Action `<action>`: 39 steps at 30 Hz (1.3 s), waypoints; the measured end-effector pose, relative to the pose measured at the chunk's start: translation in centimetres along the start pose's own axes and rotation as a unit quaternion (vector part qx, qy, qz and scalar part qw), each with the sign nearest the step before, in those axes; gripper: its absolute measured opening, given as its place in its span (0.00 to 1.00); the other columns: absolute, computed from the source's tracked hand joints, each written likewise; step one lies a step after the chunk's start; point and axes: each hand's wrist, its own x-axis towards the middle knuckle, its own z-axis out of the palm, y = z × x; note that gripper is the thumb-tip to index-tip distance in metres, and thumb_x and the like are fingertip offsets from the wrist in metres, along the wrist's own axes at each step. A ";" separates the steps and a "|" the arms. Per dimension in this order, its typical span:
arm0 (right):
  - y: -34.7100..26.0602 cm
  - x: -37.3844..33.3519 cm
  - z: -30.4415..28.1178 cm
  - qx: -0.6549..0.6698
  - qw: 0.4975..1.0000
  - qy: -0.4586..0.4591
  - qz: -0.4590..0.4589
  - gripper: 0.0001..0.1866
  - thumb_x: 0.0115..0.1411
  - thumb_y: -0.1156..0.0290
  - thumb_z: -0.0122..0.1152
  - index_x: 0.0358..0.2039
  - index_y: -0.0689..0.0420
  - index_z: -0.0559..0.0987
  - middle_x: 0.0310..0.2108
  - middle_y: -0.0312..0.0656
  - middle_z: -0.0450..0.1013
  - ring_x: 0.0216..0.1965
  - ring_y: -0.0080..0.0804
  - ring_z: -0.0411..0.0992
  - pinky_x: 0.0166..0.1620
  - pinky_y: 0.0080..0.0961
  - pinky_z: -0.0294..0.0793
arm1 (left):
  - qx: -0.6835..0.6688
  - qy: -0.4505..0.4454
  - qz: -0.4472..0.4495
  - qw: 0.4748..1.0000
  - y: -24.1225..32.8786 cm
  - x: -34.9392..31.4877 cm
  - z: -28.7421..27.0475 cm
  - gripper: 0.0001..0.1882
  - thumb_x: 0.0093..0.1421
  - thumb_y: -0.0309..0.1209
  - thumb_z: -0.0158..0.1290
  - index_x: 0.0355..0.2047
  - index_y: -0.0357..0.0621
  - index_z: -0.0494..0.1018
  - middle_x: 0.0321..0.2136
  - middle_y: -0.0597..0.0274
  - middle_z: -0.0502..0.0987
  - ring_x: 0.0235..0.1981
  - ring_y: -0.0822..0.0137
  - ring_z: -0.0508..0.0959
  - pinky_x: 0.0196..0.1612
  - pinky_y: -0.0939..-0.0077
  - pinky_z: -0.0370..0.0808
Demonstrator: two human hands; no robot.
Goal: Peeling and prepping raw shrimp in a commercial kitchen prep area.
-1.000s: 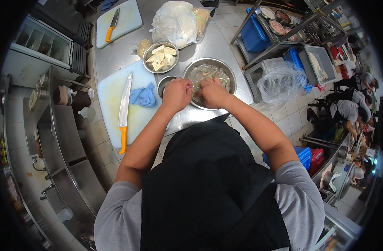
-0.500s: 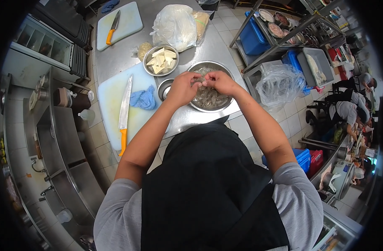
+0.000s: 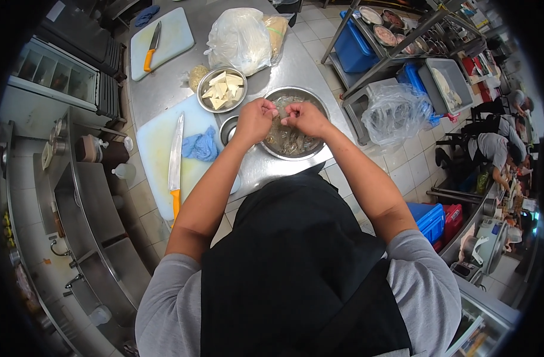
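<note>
A steel bowl [image 3: 317,152] holds a heap of greyish, see-through pieces [image 3: 291,141] that look like raw shrimp. Over its left rim, my left hand [image 3: 257,121] is closed in a pinch at the fingertips. My right hand [image 3: 306,119] is above the bowl's right half, its thumb and fingers bent together. A small gap separates the two hands. Whatever they pinch is too small and hidden to tell. Partly behind my left wrist stands a small steel bowl [image 3: 226,127].
A white cutting board [image 3: 155,138] carries an orange-handled knife [image 3: 175,156] and a crumpled blue cloth [image 3: 201,146]. Beyond it stand a bowl of pale wedges [image 3: 224,91] and a filled plastic bag [image 3: 239,41]. Another knife [image 3: 152,47] lies on a farther board. Shelving [image 3: 379,62] stands right; people work beyond.
My hands have parted: the fingertips met over the bowl before, and now the left is a little to the left of the right. The view has shifted slightly.
</note>
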 end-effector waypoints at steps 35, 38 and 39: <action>-3.5 0.8 1.3 -0.137 0.943 0.135 -0.270 0.11 0.52 0.74 0.64 0.38 0.59 0.82 0.34 0.50 0.79 0.35 0.51 0.78 0.41 0.39 0.78 | -0.274 -0.027 -0.137 0.952 -0.4 1.1 -1.5 0.08 0.61 0.19 0.57 0.40 0.29 0.77 0.30 0.56 0.82 0.31 0.70 0.80 0.37 0.78 0.76; -4.0 0.3 1.2 -0.134 0.953 0.122 -0.244 0.06 0.51 0.74 0.64 0.31 0.61 0.81 0.28 0.51 0.77 0.30 0.52 0.77 0.37 0.40 0.77 | -0.274 -0.037 -0.116 0.954 -0.5 1.3 -1.2 0.08 0.61 0.19 0.58 0.41 0.29 0.77 0.31 0.56 0.82 0.32 0.71 0.80 0.37 0.79 0.75; -3.8 0.4 1.2 -0.135 0.953 0.121 -0.244 0.06 0.51 0.74 0.64 0.31 0.61 0.81 0.28 0.51 0.77 0.30 0.52 0.77 0.37 0.40 0.77 | -0.275 -0.036 -0.116 0.954 -0.4 1.3 -1.1 0.08 0.61 0.19 0.58 0.41 0.29 0.77 0.31 0.56 0.82 0.32 0.71 0.80 0.37 0.79 0.75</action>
